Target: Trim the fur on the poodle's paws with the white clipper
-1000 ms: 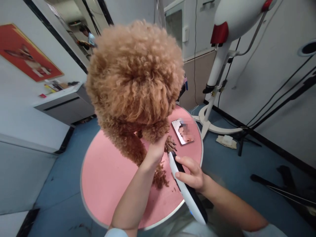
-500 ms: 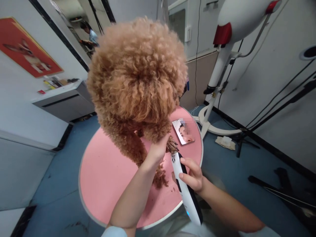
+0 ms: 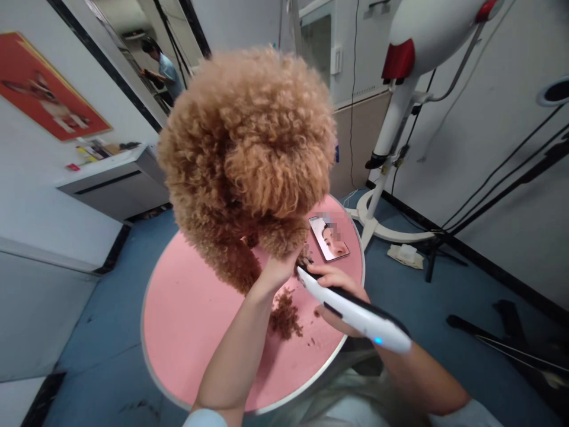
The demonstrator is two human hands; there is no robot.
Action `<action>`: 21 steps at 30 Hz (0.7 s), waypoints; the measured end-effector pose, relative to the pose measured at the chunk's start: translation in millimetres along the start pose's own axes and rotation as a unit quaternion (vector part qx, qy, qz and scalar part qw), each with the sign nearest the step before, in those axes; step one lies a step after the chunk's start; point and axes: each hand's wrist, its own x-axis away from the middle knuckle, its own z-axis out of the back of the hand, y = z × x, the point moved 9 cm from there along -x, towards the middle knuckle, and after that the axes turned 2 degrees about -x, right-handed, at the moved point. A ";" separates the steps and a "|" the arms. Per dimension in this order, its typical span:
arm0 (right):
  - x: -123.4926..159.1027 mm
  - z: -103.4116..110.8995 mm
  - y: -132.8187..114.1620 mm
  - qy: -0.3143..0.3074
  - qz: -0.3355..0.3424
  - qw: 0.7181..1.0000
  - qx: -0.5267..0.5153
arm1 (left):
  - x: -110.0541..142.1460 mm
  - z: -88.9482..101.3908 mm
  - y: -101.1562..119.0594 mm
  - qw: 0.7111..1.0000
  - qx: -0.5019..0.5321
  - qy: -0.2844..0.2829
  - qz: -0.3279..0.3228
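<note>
One sudden tug by the dog could get the paw nicked, since the left grip clasps the leg just beside the paw while the right grip wraps the clipper, its tip right at the paw.

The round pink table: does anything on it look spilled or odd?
Yes: a loose clump of curly brown fur lies on the round pink table like spilled litter. A lit rectangular phone there seems misplaced, with loose fur about.
</note>
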 end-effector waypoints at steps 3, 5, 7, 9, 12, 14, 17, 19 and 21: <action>-3.5 9.1 -7.1 0.051 0.027 0.998 0.014 | -0.1 1.1 1.8 1.000 -0.003 -0.006 -0.007; -2.4 2.1 -13.1 0.028 0.067 0.995 0.073 | -0.3 2.5 0.1 1.000 -0.011 -0.002 -0.005; -1.3 -7.8 -14.7 -0.011 0.088 0.991 0.096 | -0.8 2.7 -0.9 1.000 -0.022 -0.006 -0.008; -2.6 -7.0 -16.0 0.000 0.096 0.991 0.087 | -1.5 1.0 0.0 0.999 -0.025 -0.023 -0.018; -9.8 -5.9 -16.2 -0.008 0.083 0.992 0.092 | -2.1 1.4 3.9 0.998 -0.028 -0.034 -0.034; -13.8 -12.8 -13.3 -0.066 0.052 0.993 0.080 | -2.1 3.4 7.9 0.998 -0.028 -0.030 -0.047; -10.0 -12.7 -11.7 -0.071 0.008 0.997 0.001 | -1.7 1.6 9.6 0.998 -0.023 -0.043 -0.046; -0.4 -3.7 -12.7 0.003 -0.001 1.000 -0.007 | -1.2 -0.4 9.1 0.998 -0.018 -0.049 -0.041; 13.5 3.2 -16.9 0.080 0.015 0.996 0.044 | -0.5 -2.6 8.5 0.998 -0.008 -0.052 -0.038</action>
